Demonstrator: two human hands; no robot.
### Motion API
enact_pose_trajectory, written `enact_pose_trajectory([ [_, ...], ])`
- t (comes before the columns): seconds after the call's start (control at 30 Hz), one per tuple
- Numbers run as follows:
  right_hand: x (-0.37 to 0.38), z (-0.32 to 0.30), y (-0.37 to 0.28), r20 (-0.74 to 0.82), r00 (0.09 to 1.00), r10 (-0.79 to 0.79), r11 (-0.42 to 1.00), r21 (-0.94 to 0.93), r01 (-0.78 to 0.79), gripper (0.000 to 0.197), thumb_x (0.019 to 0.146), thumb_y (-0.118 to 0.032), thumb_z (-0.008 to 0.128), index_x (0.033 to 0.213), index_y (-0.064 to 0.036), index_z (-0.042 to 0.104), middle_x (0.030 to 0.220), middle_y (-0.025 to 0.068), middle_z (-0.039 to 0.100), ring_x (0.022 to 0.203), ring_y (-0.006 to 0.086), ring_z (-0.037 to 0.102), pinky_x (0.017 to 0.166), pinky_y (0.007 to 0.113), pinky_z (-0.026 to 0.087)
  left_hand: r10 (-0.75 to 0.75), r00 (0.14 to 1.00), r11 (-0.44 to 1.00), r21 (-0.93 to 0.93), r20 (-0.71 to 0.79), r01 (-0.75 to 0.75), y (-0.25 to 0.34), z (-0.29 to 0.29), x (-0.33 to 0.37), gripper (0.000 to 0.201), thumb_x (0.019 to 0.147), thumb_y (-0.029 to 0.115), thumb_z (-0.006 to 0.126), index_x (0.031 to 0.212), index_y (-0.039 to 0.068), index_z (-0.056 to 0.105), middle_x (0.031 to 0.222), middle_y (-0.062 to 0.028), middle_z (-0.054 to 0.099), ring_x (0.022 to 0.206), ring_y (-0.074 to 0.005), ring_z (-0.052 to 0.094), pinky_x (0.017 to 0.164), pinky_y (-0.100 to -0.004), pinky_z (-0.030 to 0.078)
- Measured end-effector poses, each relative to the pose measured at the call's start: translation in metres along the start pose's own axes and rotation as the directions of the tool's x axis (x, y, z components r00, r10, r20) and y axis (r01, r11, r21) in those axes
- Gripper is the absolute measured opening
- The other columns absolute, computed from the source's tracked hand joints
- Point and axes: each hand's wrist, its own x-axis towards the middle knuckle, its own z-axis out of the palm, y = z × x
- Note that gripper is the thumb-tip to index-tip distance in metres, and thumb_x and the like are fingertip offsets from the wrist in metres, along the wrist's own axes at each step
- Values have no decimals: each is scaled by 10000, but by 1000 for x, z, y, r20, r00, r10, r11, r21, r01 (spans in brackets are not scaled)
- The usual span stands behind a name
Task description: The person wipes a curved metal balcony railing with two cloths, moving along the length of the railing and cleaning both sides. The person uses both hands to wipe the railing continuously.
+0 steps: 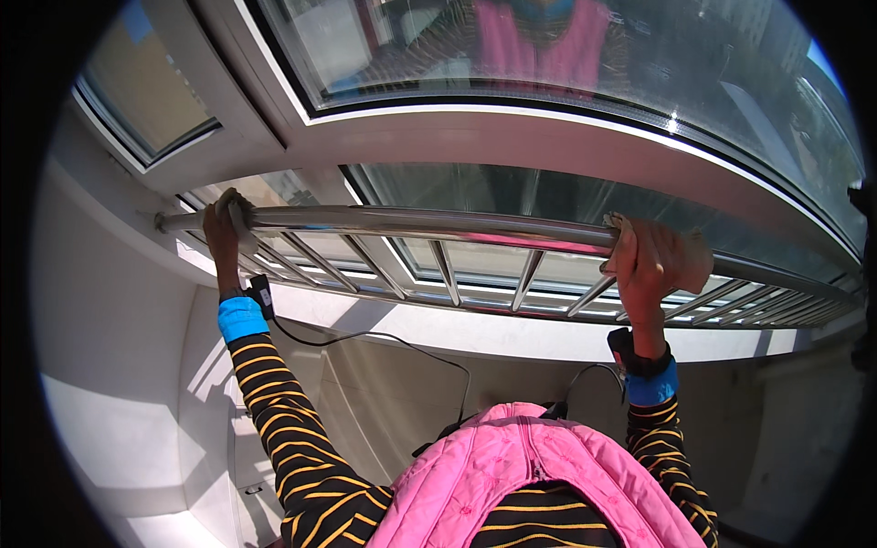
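Along the metal rail (429,222), I'm holding fingers closed on a greyish cloth (244,226) with the left hand (220,233) and a tan cloth (698,263) with the right hand (647,260), seemingly wiping, the next move probably calling for sliding both sideways.

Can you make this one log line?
left hand: cloth on rail | right hand: another cloth on rail | rail: shiny metal, before window
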Motion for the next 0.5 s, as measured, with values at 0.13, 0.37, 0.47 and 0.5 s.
enact_pose_trajectory([
  [0.13, -1, 3, -1, -11, 1000, 6, 1000, 0, -6, 241, 994, -185, 512, 919, -52, 699, 801, 109, 691, 743, 276, 642, 803, 393, 456, 142, 988, 978, 146, 63, -150, 18, 2, -2, 244, 963, 192, 548, 1149, 85, 662, 1007, -185, 627, 949, -376, 598, 862, -462, 464],
  [0.37, 3, 6, -2, -67, 998, 12, 1000, 14, -11, 248, 989, -174, 514, 862, -55, 691, 755, 99, 675, 718, 268, 636, 785, 384, 447, -135, 981, 989, -37, 139, 142, 84, 8, -4, 366, 938, 269, 490, 1131, 20, 677, 1091, -212, 690, 1024, -401, 642, 916, -434, 474],
  [0.47, 2, 6, -2, -78, 997, 20, 1000, -3, -20, 256, 988, -178, 518, 846, -56, 691, 752, 99, 677, 717, 268, 639, 786, 378, 445, -66, 993, 997, -24, 100, 69, 108, 6, -3, 357, 940, 301, 488, 1063, 29, 683, 1025, -214, 687, 960, -416, 636, 860, -470, 477],
  [0.5, 3, 5, -3, -80, 997, 16, 1000, -11, -17, 260, 989, -181, 518, 841, -56, 691, 753, 99, 679, 717, 268, 641, 786, 376, 444, -48, 994, 999, -14, 99, 50, 113, 6, -2, 354, 940, 314, 490, 1027, 28, 680, 991, -212, 683, 934, -416, 634, 839, -477, 474],
])
